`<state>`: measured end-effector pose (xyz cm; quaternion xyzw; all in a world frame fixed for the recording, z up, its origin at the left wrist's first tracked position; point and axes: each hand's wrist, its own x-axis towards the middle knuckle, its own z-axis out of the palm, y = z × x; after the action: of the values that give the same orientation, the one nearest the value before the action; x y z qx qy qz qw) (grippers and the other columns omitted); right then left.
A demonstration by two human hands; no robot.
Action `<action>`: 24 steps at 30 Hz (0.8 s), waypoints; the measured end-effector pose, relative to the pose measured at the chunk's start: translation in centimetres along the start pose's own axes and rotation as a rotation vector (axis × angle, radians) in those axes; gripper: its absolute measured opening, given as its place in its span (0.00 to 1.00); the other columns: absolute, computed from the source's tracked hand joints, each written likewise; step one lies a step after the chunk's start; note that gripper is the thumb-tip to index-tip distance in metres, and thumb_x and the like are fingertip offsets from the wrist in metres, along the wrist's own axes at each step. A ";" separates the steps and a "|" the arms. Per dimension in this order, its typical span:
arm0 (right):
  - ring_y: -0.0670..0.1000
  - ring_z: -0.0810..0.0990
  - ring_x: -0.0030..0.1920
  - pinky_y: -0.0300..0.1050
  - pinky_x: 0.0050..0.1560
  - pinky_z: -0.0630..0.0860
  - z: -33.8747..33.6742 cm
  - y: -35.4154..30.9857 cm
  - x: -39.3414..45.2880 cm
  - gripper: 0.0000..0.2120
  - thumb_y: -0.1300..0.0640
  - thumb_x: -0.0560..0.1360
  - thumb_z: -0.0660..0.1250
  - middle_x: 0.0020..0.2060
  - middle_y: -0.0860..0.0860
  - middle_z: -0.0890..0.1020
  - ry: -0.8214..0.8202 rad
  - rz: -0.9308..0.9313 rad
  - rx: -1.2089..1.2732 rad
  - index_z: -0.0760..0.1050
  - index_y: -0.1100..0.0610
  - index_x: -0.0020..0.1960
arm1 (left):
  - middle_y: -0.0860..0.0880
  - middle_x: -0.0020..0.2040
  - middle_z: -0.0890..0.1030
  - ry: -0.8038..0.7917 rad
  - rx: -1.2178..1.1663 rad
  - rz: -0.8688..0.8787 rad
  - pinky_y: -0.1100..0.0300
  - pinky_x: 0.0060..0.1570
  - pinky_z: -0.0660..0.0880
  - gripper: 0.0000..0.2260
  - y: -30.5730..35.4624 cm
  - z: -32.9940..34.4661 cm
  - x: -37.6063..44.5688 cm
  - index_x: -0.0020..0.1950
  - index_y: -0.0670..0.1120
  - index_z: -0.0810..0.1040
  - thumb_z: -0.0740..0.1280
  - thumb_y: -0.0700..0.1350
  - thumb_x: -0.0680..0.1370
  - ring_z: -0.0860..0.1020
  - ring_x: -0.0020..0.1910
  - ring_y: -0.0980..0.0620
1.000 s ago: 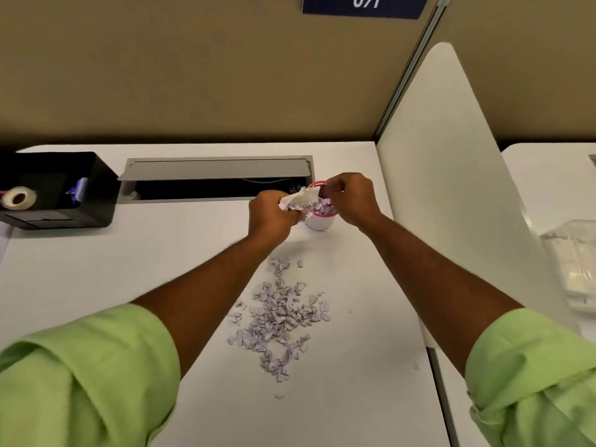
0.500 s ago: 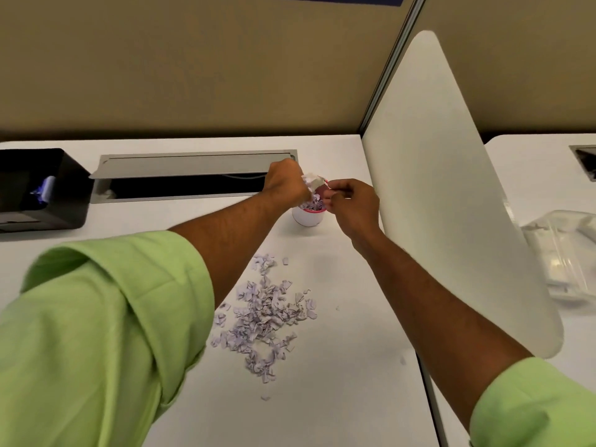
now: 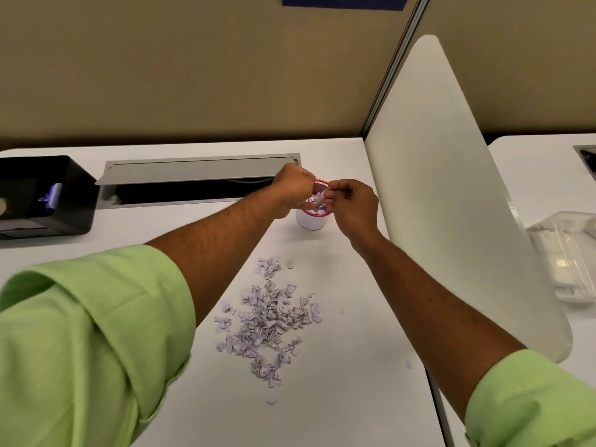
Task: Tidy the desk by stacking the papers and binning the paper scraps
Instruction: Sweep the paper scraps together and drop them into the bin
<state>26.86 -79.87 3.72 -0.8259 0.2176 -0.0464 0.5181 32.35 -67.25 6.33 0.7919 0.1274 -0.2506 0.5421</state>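
A small white cup with a pink rim (image 3: 310, 221) stands on the white desk (image 3: 354, 366) near the divider, holding lavender paper scraps. My left hand (image 3: 292, 188) is curled into a fist right over the cup, and a lavender scrap (image 3: 318, 199) sticks out of it. From the right, my right hand (image 3: 352, 208) pinches at that scrap with thumb and fingertips above the cup's mouth. A loose pile of lavender paper scraps (image 3: 271, 321) lies on the desk in front of the cup, between my forearms. What else the left fist holds is hidden.
A black desk organiser (image 3: 45, 195) sits at the far left. An open cable slot with a grey flap (image 3: 200, 171) runs behind the cup. A white divider panel (image 3: 451, 188) borders the desk on the right; beyond it lies a clear plastic container (image 3: 567, 253).
The crumpled white paper seen between my hands a second ago is no longer visible. Both hands stay over the cup, and my view has shifted slightly.
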 end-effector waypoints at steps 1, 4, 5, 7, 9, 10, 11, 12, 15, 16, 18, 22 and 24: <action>0.48 0.84 0.48 0.47 0.55 0.83 0.0 -0.1 -0.1 0.10 0.65 0.77 0.70 0.45 0.47 0.85 0.005 -0.003 0.000 0.83 0.51 0.47 | 0.40 0.53 0.81 0.004 -0.031 0.013 0.47 0.46 0.83 0.08 -0.1 -0.2 -0.3 0.48 0.41 0.79 0.62 0.32 0.78 0.82 0.50 0.43; 0.48 0.84 0.48 0.42 0.53 0.83 0.0 0.0 -0.5 0.10 0.66 0.77 0.67 0.47 0.49 0.86 0.051 -0.038 -0.026 0.83 0.53 0.49 | 0.40 0.49 0.84 0.066 -0.085 0.102 0.52 0.46 0.83 0.09 -0.4 -0.7 -1.5 0.54 0.38 0.79 0.61 0.32 0.79 0.84 0.44 0.46; 0.48 0.84 0.48 0.42 0.54 0.82 0.0 0.0 -0.6 0.11 0.67 0.77 0.66 0.48 0.50 0.86 0.070 -0.062 -0.042 0.84 0.55 0.50 | 0.41 0.47 0.84 0.097 -0.085 0.133 0.53 0.45 0.83 0.09 -0.7 -0.9 -1.8 0.53 0.38 0.80 0.61 0.32 0.79 0.84 0.42 0.47; 0.49 0.84 0.48 0.44 0.55 0.82 0.0 0.1 -0.6 0.11 0.68 0.77 0.66 0.48 0.51 0.87 0.090 -0.093 -0.073 0.84 0.57 0.51 | 0.42 0.44 0.84 0.156 -0.065 0.175 0.56 0.43 0.83 0.09 -1.6 -1.3 -2.6 0.52 0.39 0.81 0.61 0.33 0.80 0.84 0.39 0.48; 0.49 0.84 0.49 0.45 0.55 0.82 0.2 0.2 -0.8 0.10 0.67 0.77 0.66 0.48 0.51 0.87 0.078 -0.112 -0.101 0.84 0.58 0.52 | 0.44 0.43 0.84 0.200 -0.028 0.192 0.58 0.43 0.82 0.09 -3.2 -1.8 -3.3 0.52 0.40 0.81 0.61 0.35 0.80 0.83 0.40 0.49; 0.50 0.84 0.49 0.44 0.55 0.82 0.3 0.3 -1.2 0.10 0.66 0.77 0.66 0.48 0.51 0.87 0.070 -0.136 -0.119 0.84 0.57 0.52 | 0.44 0.42 0.84 0.211 -0.011 0.193 0.59 0.43 0.82 0.09 -4.2 -2.2 -3.7 0.51 0.41 0.81 0.61 0.35 0.80 0.83 0.41 0.49; 0.50 0.84 0.50 0.43 0.54 0.81 0.4 0.6 -1.7 0.09 0.65 0.77 0.67 0.48 0.51 0.87 0.067 -0.175 -0.137 0.84 0.57 0.52 | 0.45 0.42 0.84 0.218 0.006 0.193 0.60 0.43 0.81 0.10 -5.4 -2.6 -4.0 0.51 0.41 0.81 0.60 0.35 0.80 0.82 0.42 0.50; 0.50 0.84 0.50 0.41 0.53 0.80 0.6 0.8 -2.5 0.09 0.64 0.77 0.67 0.48 0.51 0.87 0.068 -0.229 -0.160 0.84 0.56 0.51 | 0.47 0.43 0.84 0.224 0.032 0.195 0.61 0.44 0.79 0.10 -6.7 -3.0 -4.4 0.50 0.42 0.81 0.60 0.35 0.79 0.82 0.42 0.51; 0.49 0.84 0.48 0.33 0.49 0.75 1.8 2.7 -5.2 0.08 0.64 0.76 0.68 0.48 0.49 0.87 0.032 -0.392 -0.241 0.84 0.55 0.50 | 0.50 0.46 0.84 0.243 0.193 0.220 0.64 0.49 0.75 0.10 -11.2 -4.4 -5.7 0.50 0.45 0.82 0.62 0.36 0.78 0.81 0.46 0.54; 0.48 0.83 0.47 0.35 0.49 0.76 2.2 3.5 -6.1 0.09 0.64 0.75 0.68 0.47 0.49 0.87 -0.022 -0.432 -0.263 0.83 0.55 0.50 | 0.50 0.49 0.84 0.238 0.251 0.229 0.64 0.51 0.75 0.09 -12.8 -4.7 -6.0 0.52 0.46 0.82 0.63 0.37 0.78 0.81 0.49 0.53; 0.49 0.83 0.49 0.45 0.51 0.81 3.6 5.5 -7.4 0.10 0.62 0.75 0.69 0.50 0.49 0.85 -0.195 -0.497 -0.312 0.83 0.54 0.54 | 0.49 0.57 0.81 0.218 0.373 0.246 0.62 0.56 0.72 0.09 -16.0 -5.4 -6.8 0.57 0.48 0.80 0.66 0.41 0.78 0.79 0.56 0.50; 0.53 0.75 0.68 0.54 0.68 0.73 6.6 8.3 -8.4 0.21 0.44 0.78 0.69 0.69 0.50 0.77 -0.530 -0.537 -0.513 0.77 0.50 0.68 | 0.49 0.73 0.70 0.166 0.475 0.251 0.56 0.70 0.65 0.21 -21.1 -6.0 -9.1 0.71 0.50 0.70 0.67 0.52 0.79 0.67 0.72 0.48; 0.53 0.67 0.76 0.55 0.74 0.67 7.6 9.0 -8.5 0.26 0.37 0.79 0.64 0.76 0.48 0.71 -0.593 -0.567 -0.589 0.73 0.47 0.73 | 0.51 0.78 0.62 0.144 0.523 0.271 0.51 0.76 0.58 0.26 -23.3 -6.0 -10.6 0.75 0.50 0.65 0.64 0.56 0.79 0.57 0.78 0.50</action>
<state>18.68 -73.31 -6.37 -0.9413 -0.1678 0.1149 0.2695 13.94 -52.15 -4.81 0.9301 -0.0104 -0.1436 0.3378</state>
